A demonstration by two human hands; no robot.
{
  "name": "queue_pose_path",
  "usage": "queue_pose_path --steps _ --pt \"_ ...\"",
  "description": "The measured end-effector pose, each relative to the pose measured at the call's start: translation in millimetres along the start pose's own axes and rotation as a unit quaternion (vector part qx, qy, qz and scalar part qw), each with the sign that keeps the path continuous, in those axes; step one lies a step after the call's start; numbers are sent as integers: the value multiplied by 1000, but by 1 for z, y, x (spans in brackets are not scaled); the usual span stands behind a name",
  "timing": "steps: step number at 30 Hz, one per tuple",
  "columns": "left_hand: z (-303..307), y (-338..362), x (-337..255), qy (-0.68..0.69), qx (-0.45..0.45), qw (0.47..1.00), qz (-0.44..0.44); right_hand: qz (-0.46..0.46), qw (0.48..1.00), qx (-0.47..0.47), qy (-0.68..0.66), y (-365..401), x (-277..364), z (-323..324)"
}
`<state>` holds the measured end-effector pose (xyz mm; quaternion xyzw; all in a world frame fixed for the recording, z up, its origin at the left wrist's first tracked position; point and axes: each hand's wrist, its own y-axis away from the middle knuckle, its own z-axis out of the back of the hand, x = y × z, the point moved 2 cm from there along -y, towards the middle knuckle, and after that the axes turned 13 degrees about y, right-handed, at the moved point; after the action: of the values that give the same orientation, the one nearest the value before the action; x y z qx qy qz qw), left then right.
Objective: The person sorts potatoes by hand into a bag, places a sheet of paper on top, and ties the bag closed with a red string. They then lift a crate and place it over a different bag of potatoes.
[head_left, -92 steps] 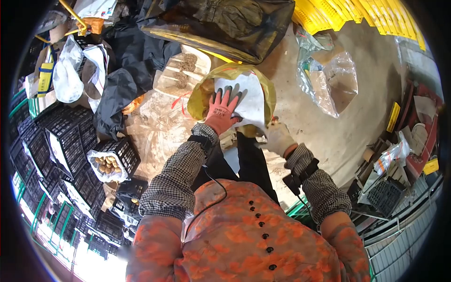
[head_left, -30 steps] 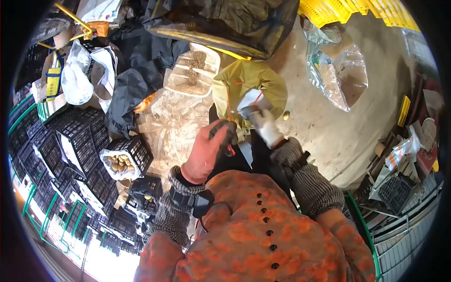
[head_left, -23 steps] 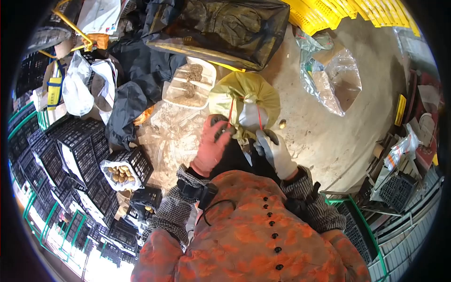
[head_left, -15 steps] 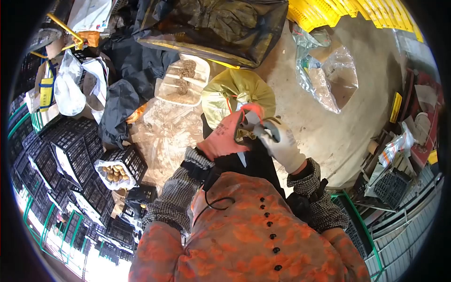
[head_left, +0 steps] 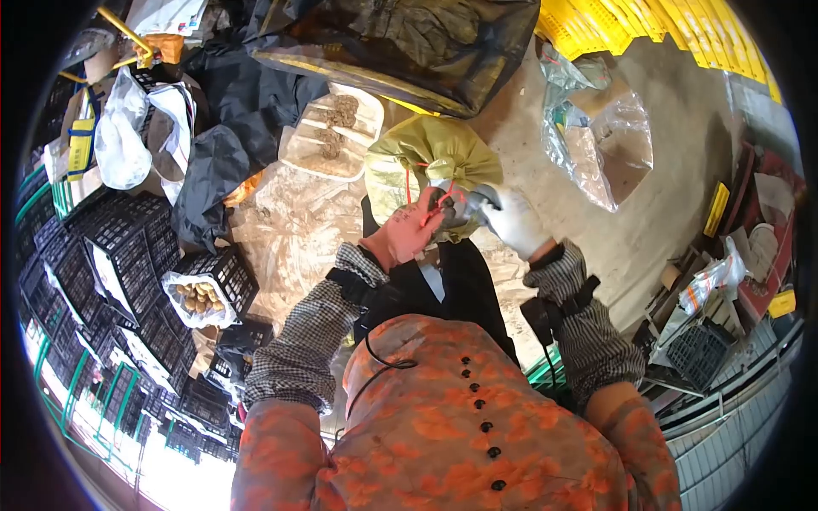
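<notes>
Yellow drawstring sack [head_left: 464, 145]: just ahead of the dark trouser legs [head_left: 470, 277], mouth bunched. Step in hand, by judgement: closing the gathered neck.

Left hand [head_left: 409, 228], coral glove: fingers curled on the cord at the mouth.

Right hand [head_left: 514, 220], pale dark-tipped glove: fingers bent close by; cannot tell whether it grips.

Red drawcord [head_left: 407, 185]: slim, looped by left fingers. Next move probably calls for steady tension.

Three seconds back: mouth wide, left palm flat on white sheet; now cinched.
</notes>
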<state>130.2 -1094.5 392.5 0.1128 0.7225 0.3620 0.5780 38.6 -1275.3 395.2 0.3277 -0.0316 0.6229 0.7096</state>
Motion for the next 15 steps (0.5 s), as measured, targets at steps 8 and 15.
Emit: queue_pose_path --steps 8,15 --pt "-1 -27 29 326 145 933 -50 -255 735 208 -593 58 54 -73" --pt "6 -11 10 -153 -138 970 -126 -246 826 -32 -506 16 -5 -41"
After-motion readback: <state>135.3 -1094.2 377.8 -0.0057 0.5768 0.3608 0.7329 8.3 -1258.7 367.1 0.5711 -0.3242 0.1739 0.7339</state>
